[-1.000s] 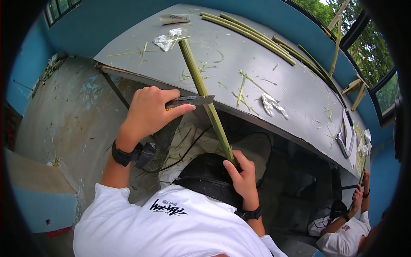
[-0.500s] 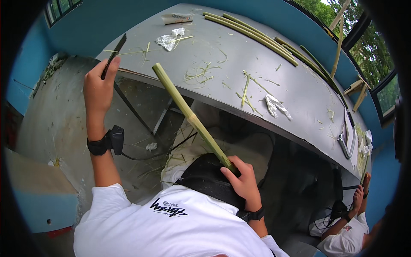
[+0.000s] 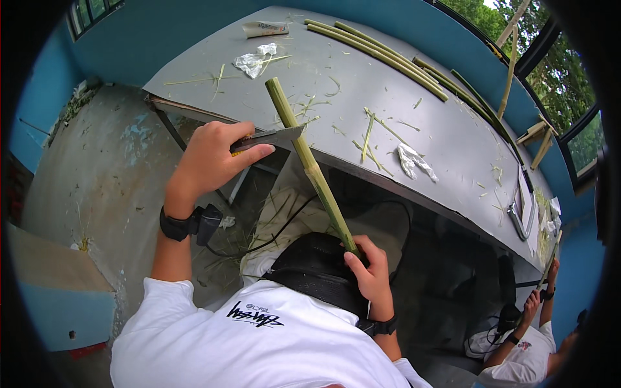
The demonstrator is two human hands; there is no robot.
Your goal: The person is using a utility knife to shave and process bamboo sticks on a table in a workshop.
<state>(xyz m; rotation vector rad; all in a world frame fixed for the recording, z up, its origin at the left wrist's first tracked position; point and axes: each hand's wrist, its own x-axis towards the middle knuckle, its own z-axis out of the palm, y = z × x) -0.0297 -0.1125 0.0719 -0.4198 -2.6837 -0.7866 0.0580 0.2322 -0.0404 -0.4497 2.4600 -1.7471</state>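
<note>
My left hand (image 3: 210,158) is closed around the handle of a knife (image 3: 275,137). Its grey blade reaches right and meets the upper part of a green bamboo stalk (image 3: 315,174), above a pale node. My right hand (image 3: 370,275) grips the lower end of this stalk near my waist, thumb on top. The stalk slants up and to the left, its cut end over the table's front edge. A black pad (image 3: 317,271) covers my lap under the right hand.
On the grey table (image 3: 349,84) lie several bamboo stalks (image 3: 381,58), green shavings (image 3: 369,136), crumpled white tissues (image 3: 414,161), a paper cup (image 3: 265,29) on its side and a hacksaw (image 3: 521,210). At the right, another person (image 3: 524,343) holds a thin stalk.
My left hand has swung right and down, bringing the knife from the far left onto the stalk. The stalk's upper end has shifted right and up. The right hand keeps its grip.
</note>
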